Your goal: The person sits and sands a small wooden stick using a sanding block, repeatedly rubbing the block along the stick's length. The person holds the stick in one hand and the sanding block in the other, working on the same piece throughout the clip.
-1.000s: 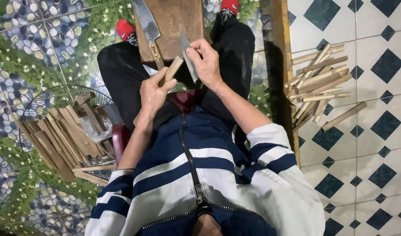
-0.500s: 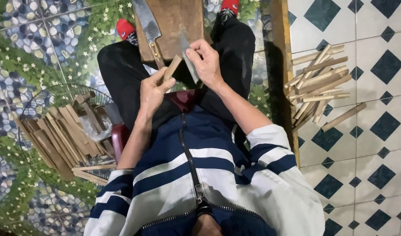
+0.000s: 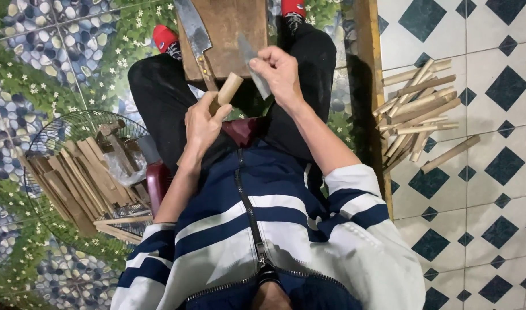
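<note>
My left hand (image 3: 203, 121) grips a short pale wooden stick (image 3: 228, 89), held upright over my lap. My right hand (image 3: 279, 72) is closed on a grey knife blade (image 3: 252, 68) just right of the stick's top, a small gap between blade and wood. A wooden chopping block (image 3: 231, 28) stands between my knees, and a large cleaver (image 3: 192, 31) lies across its left side.
A round wire basket (image 3: 73, 172) of flat wooden slats and a plastic bag sits at my left. A heap of split sticks (image 3: 415, 117) lies on the tiled floor at my right, past a wooden beam (image 3: 369, 69). Red-toed socks show by the block.
The right hand with the knife has lifted off the stick and drawn slightly right. The left hand holds the stick a bit more upright.
</note>
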